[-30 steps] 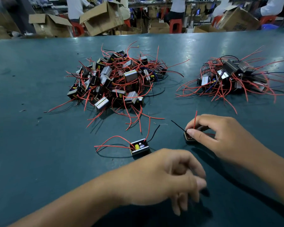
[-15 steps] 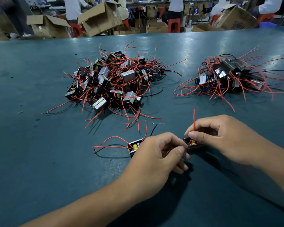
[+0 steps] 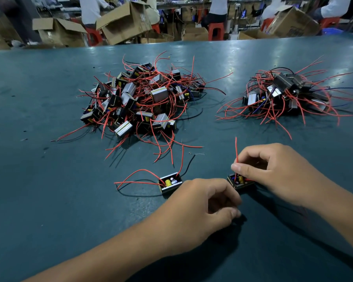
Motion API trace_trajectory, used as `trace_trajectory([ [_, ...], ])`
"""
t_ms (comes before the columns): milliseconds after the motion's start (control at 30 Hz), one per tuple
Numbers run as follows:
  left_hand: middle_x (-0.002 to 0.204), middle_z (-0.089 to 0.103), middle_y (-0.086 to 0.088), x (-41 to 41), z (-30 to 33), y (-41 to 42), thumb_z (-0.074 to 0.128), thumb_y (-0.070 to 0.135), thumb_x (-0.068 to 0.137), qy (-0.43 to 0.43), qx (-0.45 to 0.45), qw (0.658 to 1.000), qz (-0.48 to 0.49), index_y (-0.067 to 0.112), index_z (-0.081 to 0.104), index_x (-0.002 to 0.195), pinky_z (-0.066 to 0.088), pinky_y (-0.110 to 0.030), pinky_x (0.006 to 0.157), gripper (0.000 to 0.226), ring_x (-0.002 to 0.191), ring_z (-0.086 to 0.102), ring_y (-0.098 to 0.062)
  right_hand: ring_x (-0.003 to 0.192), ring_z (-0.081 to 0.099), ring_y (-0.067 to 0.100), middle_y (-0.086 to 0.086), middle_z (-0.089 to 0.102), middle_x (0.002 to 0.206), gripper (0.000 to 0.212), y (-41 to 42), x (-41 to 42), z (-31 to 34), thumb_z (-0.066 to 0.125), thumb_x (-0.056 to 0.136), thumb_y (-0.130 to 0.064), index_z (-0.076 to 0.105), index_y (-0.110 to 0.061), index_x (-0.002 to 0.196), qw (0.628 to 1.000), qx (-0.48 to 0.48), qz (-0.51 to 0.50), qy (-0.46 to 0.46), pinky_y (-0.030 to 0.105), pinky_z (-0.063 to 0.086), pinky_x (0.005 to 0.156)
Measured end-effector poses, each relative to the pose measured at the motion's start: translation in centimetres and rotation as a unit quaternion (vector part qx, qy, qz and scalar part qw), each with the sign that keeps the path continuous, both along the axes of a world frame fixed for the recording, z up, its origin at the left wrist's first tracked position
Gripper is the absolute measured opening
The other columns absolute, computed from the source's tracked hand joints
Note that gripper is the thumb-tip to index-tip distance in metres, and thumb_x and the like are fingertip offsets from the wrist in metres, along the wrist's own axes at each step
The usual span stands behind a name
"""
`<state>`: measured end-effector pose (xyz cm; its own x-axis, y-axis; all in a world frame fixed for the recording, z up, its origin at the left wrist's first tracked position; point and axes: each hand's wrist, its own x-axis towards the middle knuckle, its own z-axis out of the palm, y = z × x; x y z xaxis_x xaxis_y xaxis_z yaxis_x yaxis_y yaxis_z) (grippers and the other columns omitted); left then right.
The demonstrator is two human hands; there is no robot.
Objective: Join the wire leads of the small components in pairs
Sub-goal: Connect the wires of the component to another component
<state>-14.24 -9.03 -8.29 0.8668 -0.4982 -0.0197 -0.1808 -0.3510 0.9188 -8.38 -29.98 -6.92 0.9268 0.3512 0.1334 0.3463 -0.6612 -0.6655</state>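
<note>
Right hand [image 3: 273,171] pinches a red lead [image 3: 236,151] upright over its small component [image 3: 239,181]; left hand [image 3: 202,208] curls beside it, grip unclear.

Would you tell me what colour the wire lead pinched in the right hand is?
Red; the wire lead shows best in the head view.

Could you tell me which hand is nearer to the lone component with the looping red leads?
Left. The left hand sits right beside that component, just to its right; the right hand is farther right, gripping another component.
</note>
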Motion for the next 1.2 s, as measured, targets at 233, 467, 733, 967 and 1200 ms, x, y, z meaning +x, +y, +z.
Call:
trace_trajectory([
  [233, 0.095, 0.071, 0.014, 0.1, 0.5, 0.3, 0.063, 0.025, 0.096, -0.113, 0.055, 0.992, -0.006, 0.033, 0.057, 0.114, 0.054, -0.03, 0.076, 0.02, 0.079, 0.067, -0.007, 0.077, 0.053, 0.005, -0.011, 0.06, 0.076, 0.015, 1.1, -0.7, -0.1, 0.075, 0.078, -0.037, 0.063, -0.029, 0.074, 0.985, -0.082, -0.046, -0.144, 0.029, 0.039, 0.072],
  [467, 0.091, 0.072, 0.014, 0.1, 0.7, 0.2, 0.058, 0.025, 0.098, -0.115, 0.014, 0.992, 0.042, 0.032, 0.05, 0.102, 0.055, -0.031, 0.065, 0.011, 0.073, 0.07, -0.01, 0.076, 0.056, 0.019, -0.008, 0.058, 0.076, 0.014, 1.5, -1.1, 0.2, 0.072, 0.082, -0.031, 0.063, -0.021, 0.079, 0.978, -0.111, 0.014, -0.175, 0.04, 0.046, 0.071],
  [733, 0.093, 0.065, 0.013, -0.3, 1.8, 0.6, 0.055, 0.009, 0.093, -0.232, 0.054, 0.969, 0.065, 0.025, 0.056, 0.111, 0.049, -0.015, 0.065, 0.024, 0.066, 0.059, 0.004, 0.078, 0.061, 0.006, -0.017, 0.064, 0.078, 0.012, 1.7, -1.2, 0.0, 0.072, 0.08, -0.022, 0.063, -0.026, 0.087, 0.99, -0.054, 0.028, -0.125, 0.021, 0.045, 0.07],
  [967, 0.075, 0.063, 0.001, 2.0, 5.2, 5.2, 0.05, -0.001, 0.082, -0.416, -0.073, 0.877, 0.23, 0.016, 0.057, 0.09, 0.038, -0.013, 0.055, 0.02, 0.056, 0.053, -0.005, 0.081, 0.061, 0.004, -0.019, 0.065, 0.078, 0.021, 1.6, -1.2, 0.0, 0.077, 0.079, -0.024, 0.058, -0.027, 0.088, 0.992, -0.033, 0.018, -0.117, 0.012, 0.042, 0.07],
  [1200, 0.08, 0.07, -0.004, 3.6, 5.5, 8.3, 0.059, -0.006, 0.087, -0.181, -0.068, 0.979, 0.058, 0.004, 0.065, 0.092, 0.042, -0.008, 0.057, 0.012, 0.06, 0.058, 0.0, 0.082, 0.057, -0.002, -0.017, 0.061, 0.08, 0.021, 1.1, -1.5, 0.7, 0.076, 0.081, -0.028, 0.056, -0.03, 0.084, 0.988, -0.019, 0.012, -0.151, 0.011, 0.04, 0.071],
])
